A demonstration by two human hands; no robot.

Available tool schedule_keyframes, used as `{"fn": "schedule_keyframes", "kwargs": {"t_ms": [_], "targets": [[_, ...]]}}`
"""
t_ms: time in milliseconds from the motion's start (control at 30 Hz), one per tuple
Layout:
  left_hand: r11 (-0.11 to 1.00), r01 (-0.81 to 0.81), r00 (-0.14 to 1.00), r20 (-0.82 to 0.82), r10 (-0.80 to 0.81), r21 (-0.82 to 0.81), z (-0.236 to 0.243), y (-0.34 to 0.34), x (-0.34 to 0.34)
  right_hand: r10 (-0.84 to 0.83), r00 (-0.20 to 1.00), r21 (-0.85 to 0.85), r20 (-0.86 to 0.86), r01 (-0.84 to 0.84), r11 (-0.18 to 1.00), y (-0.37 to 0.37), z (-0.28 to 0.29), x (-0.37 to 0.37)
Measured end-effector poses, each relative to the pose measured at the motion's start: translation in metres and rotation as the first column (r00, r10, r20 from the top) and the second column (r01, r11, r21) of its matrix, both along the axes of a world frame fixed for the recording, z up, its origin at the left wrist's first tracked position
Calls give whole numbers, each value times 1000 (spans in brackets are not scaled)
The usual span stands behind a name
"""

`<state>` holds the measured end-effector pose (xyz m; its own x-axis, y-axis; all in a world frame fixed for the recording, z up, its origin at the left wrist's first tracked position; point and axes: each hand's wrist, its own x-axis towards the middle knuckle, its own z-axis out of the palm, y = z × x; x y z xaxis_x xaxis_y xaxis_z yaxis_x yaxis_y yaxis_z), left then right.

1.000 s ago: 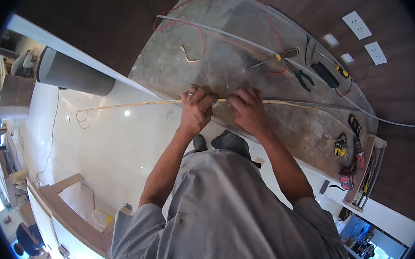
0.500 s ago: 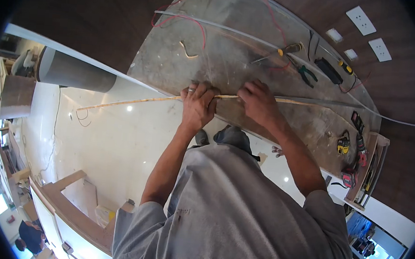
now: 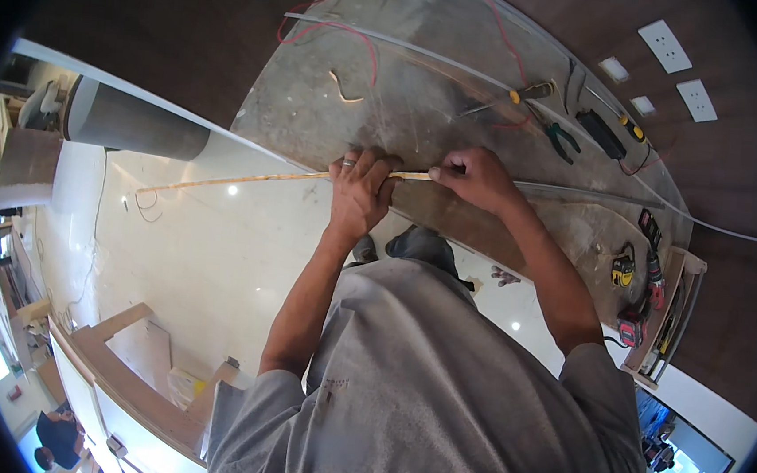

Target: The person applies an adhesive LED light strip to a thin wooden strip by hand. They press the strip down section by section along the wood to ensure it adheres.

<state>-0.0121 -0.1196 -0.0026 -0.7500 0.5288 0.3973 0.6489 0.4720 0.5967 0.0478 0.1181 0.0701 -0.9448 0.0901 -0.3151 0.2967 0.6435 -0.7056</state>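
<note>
A long thin wooden strip [image 3: 250, 177] lies along the near edge of the counter [image 3: 423, 124]. One end sticks far out to the left, over the shiny white floor [image 3: 181, 257]. The other end runs between the two hands.

The left hand [image 3: 360, 191] is wrapped around the strip, with its grip pressed together on it. There is a ring on one finger. The right hand [image 3: 476, 177] is just beside the left one. Its grip pinches the strip between the thumb and the fingertips.

The counter is a big, dusty grey board with a round edge. A red wire [image 3: 367, 44] loops across the far part of it. A long clear tube [image 3: 411, 45] lies across the board near the wire. A small curled wood scrap [image 3: 344, 89] sits well apart from the hands. To the right are a screwdriver with a yellow handle [image 3: 519, 95] and a pair of green pliers [image 3: 561, 140]. A black box [image 3: 602, 134] lies near them. Farther right, by the edge of the counter, are a yellow tape measure [image 3: 623, 271] and a red tool [image 3: 634, 328].

A thick grey pipe [image 3: 134, 124] lies on the left, beside the floor. The wall behind the counter is dark brown wood, and white sockets [image 3: 681, 69] are set in it.

The person wears a grey shirt [image 3: 437, 392].
</note>
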Motion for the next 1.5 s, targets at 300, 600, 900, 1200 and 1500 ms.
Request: {"fn": "schedule_keyframes", "kwargs": {"t_ms": [300,600,900,1200,1500], "targets": [[999,18,998,-67,-21,-36,-6,-1,0,7,994,231,-108,18,973,-5,-16,8],[996,41,988,-144,-52,-76,-3,1,-2,72,993,348,-97,-34,937,-3,-19,1],[996,54,995,-77,-60,-77,18,9,3,84,994,351,-75,-53,935,-4,-18,4],[986,154,976,-146,-161,-61,3,21,-7,82,995,310,-54,-62,949,-3,-12,2],[960,260,923,-266,-278,-103,5,19,-15,145,988,358,46,-152,921,-5,-11,-13]]}}
